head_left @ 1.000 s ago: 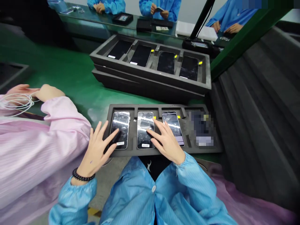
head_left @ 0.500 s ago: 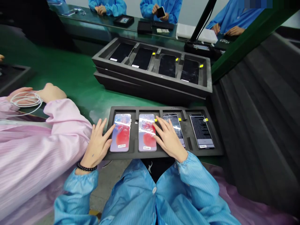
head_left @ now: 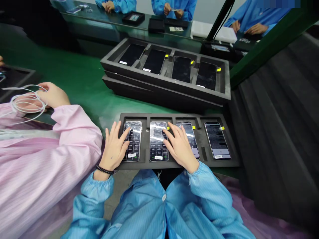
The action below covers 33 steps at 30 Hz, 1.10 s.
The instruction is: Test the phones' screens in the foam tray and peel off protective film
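A dark foam tray (head_left: 147,117) lies at the near edge of the green belt with several lit phones in its slots. My left hand (head_left: 115,147) is open, fingers spread, with a fingertip on the leftmost phone (head_left: 133,140). My right hand (head_left: 179,146) is open too, its fingers resting across the second phone (head_left: 157,141) and the edge of the third phone (head_left: 189,136). The fourth phone (head_left: 217,140) at the right shows a text list and is untouched. Neither hand holds anything.
Two stacked foam trays (head_left: 164,87) with several dark phones sit farther along the green belt (head_left: 74,83). A person in a pink sleeve (head_left: 67,132) at my left holds a coiled white cable (head_left: 26,101). People in blue sit across the far table. A dark ribbed cover (head_left: 274,116) rises on the right.
The two left phones went from dark reflections to a red picture and now show a button grid. My left hand slid right onto the leftmost phone; my right hand stayed put.
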### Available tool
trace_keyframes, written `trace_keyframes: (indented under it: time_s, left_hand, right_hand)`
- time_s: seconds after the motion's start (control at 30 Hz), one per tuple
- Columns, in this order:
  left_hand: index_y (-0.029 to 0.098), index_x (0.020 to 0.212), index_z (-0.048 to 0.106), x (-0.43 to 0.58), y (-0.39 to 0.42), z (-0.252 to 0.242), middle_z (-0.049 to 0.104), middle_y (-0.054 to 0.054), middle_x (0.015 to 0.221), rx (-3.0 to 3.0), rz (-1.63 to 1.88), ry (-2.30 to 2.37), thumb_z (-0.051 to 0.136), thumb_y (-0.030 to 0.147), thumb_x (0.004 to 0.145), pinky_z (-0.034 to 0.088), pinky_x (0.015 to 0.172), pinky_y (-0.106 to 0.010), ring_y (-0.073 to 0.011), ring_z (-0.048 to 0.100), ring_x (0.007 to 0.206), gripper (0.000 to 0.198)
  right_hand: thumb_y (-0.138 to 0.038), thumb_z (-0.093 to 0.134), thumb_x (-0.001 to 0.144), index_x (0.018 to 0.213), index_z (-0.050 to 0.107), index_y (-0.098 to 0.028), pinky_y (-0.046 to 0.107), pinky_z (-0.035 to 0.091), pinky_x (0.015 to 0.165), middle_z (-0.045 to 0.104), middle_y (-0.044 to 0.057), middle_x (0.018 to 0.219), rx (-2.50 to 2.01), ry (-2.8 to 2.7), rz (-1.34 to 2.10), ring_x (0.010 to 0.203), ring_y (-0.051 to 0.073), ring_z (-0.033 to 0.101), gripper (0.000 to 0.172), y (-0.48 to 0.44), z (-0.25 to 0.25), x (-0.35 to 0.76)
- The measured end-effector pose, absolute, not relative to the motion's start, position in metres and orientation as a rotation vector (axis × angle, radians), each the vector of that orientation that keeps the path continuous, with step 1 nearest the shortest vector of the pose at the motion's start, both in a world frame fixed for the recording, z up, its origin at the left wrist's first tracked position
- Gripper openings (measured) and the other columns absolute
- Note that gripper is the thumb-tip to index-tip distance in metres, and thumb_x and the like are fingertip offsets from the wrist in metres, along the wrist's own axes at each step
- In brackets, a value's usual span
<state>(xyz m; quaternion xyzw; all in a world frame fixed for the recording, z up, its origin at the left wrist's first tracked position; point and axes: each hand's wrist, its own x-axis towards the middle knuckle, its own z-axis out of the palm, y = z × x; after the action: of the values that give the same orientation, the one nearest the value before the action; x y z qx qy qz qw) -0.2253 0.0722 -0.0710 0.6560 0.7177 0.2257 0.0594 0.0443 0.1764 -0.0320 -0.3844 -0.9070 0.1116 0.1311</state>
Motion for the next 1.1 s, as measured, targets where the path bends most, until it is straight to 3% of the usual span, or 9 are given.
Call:
trace_keyframes:
  time_s: [0.2,0.3,0.4,0.5,0.63,0.83,1.1]
  left_hand:
    - [0.026,0.14,0.059,-0.226,0.063,-0.066,0.027,-0.011,0.167,2.07,0.62,2.133,0.033,0.041,0.103,0.008,0.124,-0.071,-0.034,0.011,0.158,0.048]
    - [0.027,0.11,0.076,-0.232,0.042,-0.061,0.046,-0.006,0.158,2.164,0.69,1.895,0.033,0.04,0.103,0.01,0.126,-0.066,-0.0294,0.02,0.157,0.045]
    - [0.026,0.082,0.076,-0.235,0.032,-0.055,0.062,-0.004,0.142,2.107,0.887,1.798,0.021,0.045,0.104,0.014,0.128,-0.063,-0.0274,0.034,0.151,0.063]
    - [0.023,0.1,0.077,-0.231,0.044,-0.05,0.058,-0.006,0.147,1.97,0.985,1.977,0.015,0.046,0.104,0.013,0.129,-0.06,-0.0288,0.034,0.151,0.066]
    - [0.022,0.131,0.065,-0.222,0.071,-0.051,0.042,-0.009,0.159,1.908,0.961,2.165,0.019,0.047,0.104,0.006,0.129,-0.06,-0.0303,0.023,0.156,0.059]
    - [0.021,0.132,0.065,-0.218,0.083,-0.057,0.04,-0.012,0.159,1.868,0.915,2.213,0.02,0.045,0.104,0.004,0.128,-0.061,-0.0301,0.02,0.157,0.058]
    - [0.024,0.138,0.061,-0.216,0.084,-0.061,0.031,-0.014,0.164,1.872,0.664,2.291,0.022,0.046,0.104,0.005,0.123,-0.071,-0.0356,0.015,0.157,0.056]
  right_hand:
    - [-0.033,0.045,0.105,0.126,0.068,-0.017,0.066,0.027,0.122,0.048,0.016,0.154,-0.932,-2.681,0.314,0.141,0.031,0.046,0.035,0.17,-0.031,0.048]
    - [-0.03,0.046,0.104,0.096,0.076,-0.02,0.06,0.036,0.119,0.063,0.011,0.141,-0.742,-2.637,0.438,0.127,0.026,0.058,0.033,0.161,-0.033,0.061]
    - [-0.027,0.045,0.104,0.08,0.073,-0.022,0.055,0.04,0.117,0.071,0.006,0.127,-0.725,-2.54,0.52,0.114,0.022,0.064,0.038,0.16,-0.03,0.068]
    - [-0.027,0.042,0.105,0.092,0.075,-0.023,0.055,0.038,0.117,0.07,0.006,0.128,-0.9,-2.468,0.489,0.118,0.024,0.062,0.036,0.17,-0.023,0.063]
    - [-0.031,0.042,0.104,0.105,0.075,-0.023,0.057,0.033,0.119,0.063,0.008,0.139,-1.083,-2.456,0.36,0.127,0.028,0.055,0.033,0.184,-0.021,0.042]
    - [-0.035,0.043,0.105,0.13,0.064,-0.022,0.062,0.024,0.122,0.046,0.014,0.156,-1.096,-2.572,0.242,0.139,0.03,0.044,0.036,0.189,-0.032,0.026]
    - [-0.036,0.041,0.105,0.131,0.062,-0.021,0.065,0.02,0.123,0.044,0.014,0.157,-1.096,-2.607,0.277,0.141,0.03,0.043,0.037,0.189,-0.036,0.031]
